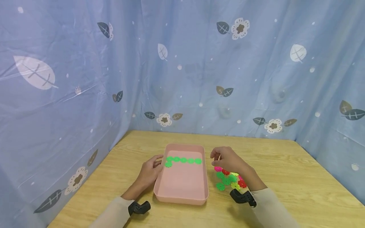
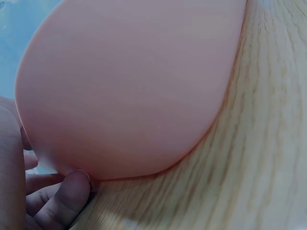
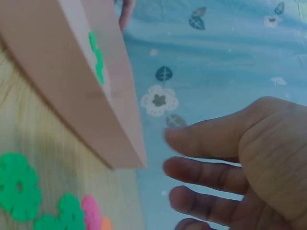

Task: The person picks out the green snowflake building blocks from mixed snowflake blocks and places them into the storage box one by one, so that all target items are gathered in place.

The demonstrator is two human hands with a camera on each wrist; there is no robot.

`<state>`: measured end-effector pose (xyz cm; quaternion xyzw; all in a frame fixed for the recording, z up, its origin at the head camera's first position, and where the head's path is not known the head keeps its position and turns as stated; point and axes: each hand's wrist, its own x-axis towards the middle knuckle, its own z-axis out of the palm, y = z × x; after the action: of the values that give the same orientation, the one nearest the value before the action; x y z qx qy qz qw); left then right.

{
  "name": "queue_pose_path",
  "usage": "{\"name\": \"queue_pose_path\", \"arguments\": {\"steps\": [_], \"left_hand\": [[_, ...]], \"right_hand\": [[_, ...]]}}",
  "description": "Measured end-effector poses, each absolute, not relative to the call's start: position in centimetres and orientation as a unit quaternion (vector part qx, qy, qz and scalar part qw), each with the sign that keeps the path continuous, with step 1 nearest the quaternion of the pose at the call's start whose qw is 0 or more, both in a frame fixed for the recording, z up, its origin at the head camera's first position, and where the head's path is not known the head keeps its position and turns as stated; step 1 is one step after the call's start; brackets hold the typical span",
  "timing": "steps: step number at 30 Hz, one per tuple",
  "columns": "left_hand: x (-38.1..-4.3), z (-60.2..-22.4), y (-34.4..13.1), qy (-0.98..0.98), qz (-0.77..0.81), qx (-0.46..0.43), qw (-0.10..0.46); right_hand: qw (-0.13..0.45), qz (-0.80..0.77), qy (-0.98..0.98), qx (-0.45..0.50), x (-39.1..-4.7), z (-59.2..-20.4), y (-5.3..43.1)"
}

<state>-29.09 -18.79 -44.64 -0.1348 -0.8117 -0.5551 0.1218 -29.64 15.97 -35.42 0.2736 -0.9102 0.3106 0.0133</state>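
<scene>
My left hand (image 1: 149, 171) rests against the outer left wall of a pink tray (image 1: 182, 190). In the left wrist view its thumb (image 2: 72, 191) touches low on the tray wall. Inside the tray, several green flower-shaped plastic pieces (image 1: 183, 160) form a row across the upper part, with one green piece (image 1: 168, 164) just below the row's left end. My right hand (image 1: 226, 157) hovers right of the tray with bent, parted fingers and nothing seen between them. Below it lies a pile of loose flower pieces (image 1: 226, 180) in green, red, pink and yellow.
A wooden table (image 1: 285, 177) bears the tray and the pile. Blue patterned curtains (image 1: 194, 79) hang behind it and along both sides. Each wrist wears a black band, the right one (image 1: 240, 197) close to the near side of the pile.
</scene>
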Motion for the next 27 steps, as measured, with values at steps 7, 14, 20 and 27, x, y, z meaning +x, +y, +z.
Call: {"name": "queue_pose_path", "arguments": {"steps": [7,14,20,27], "left_hand": [[-29.1,-44.6,-18.8,-0.818,-0.548,-0.128,0.118],[-29.0,-44.6,-18.8,-0.819,-0.546,-0.128,0.120],[-29.0,-44.7,-18.8,-0.815,-0.551,-0.133,0.117],[-28.9,-44.5,-18.8,-0.817,-0.548,-0.133,0.123]], "right_hand": [[-0.061,0.289,-0.906,0.304,-29.2,-36.4,17.1],[-0.110,0.263,-0.913,0.293,-28.7,-37.4,17.1],[-0.142,0.234,-0.927,0.257,-28.0,-37.9,16.5],[-0.113,0.187,-0.949,0.225,-27.6,-37.9,15.8]]}}
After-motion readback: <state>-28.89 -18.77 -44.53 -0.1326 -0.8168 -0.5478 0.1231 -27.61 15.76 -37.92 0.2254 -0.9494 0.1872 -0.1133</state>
